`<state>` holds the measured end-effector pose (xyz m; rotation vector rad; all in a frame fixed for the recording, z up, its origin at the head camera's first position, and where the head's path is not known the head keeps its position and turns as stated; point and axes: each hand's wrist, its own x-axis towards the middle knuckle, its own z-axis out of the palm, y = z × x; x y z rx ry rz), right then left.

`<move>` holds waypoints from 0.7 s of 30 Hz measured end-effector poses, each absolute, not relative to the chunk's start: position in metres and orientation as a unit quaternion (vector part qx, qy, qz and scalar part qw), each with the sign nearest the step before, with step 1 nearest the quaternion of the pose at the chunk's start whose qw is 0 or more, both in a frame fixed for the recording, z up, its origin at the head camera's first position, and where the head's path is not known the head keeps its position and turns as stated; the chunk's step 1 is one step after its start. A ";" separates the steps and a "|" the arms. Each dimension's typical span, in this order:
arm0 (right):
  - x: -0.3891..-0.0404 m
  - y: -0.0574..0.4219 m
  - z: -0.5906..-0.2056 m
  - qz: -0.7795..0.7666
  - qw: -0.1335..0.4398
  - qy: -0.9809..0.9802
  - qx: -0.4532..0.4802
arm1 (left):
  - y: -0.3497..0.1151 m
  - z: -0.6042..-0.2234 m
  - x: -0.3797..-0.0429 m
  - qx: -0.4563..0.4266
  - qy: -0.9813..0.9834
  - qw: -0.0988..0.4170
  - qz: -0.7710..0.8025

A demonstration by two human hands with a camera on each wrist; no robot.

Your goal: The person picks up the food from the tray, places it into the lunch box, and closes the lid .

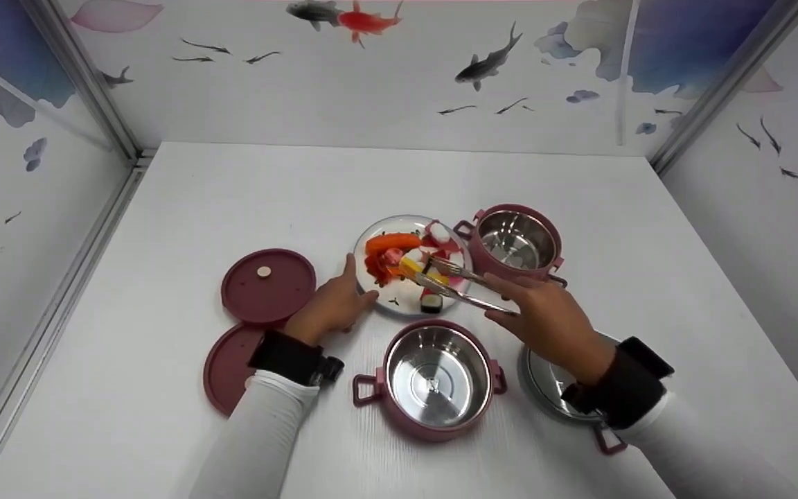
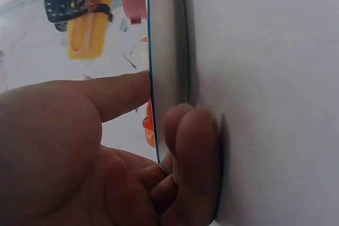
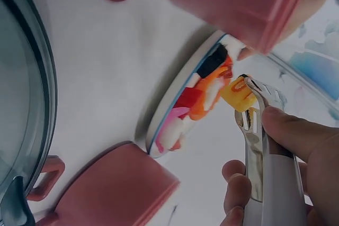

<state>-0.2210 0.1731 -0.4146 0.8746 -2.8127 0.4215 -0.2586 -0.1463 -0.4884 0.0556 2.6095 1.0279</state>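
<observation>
My left hand (image 1: pixel 333 301) holds the near left edge of a white plate (image 1: pixel 409 306). Its thumb lies on the blue rim in the left wrist view, with other fingers curled low by the plate's underside (image 2: pixel 170 51). Metal tongs (image 3: pixel 255 154) are gripped in my right hand (image 1: pixel 555 326). Between their slotted tips is a yellow food piece (image 3: pixel 238 95) with a dark band, raised over the plate. An orange carrot-shaped piece (image 1: pixel 392 241), a dark-edged sushi roll (image 1: pixel 431 303) and several other colourful food pieces lie on the plate.
One open pink pot (image 1: pixel 433 434) stands in front of the plate, another (image 1: pixel 482 258) behind it to the right. Two burgundy lids (image 1: pixel 281 284) lie left. Under my right forearm is a round glass lid (image 3: pixel 21 72) with a pink handle (image 1: pixel 610 441) beside it.
</observation>
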 end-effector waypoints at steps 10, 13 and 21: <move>-0.158 0.187 -0.403 0.132 0.125 -0.929 0.321 | -0.148 -0.490 -0.261 0.022 0.912 0.175 0.369; -0.146 0.188 -0.405 0.110 0.103 -0.933 0.326 | -0.147 -0.489 -0.261 0.016 0.911 0.182 0.369; -0.131 0.190 -0.419 0.097 0.058 -0.930 0.350 | -0.147 -0.489 -0.261 0.008 0.910 0.195 0.365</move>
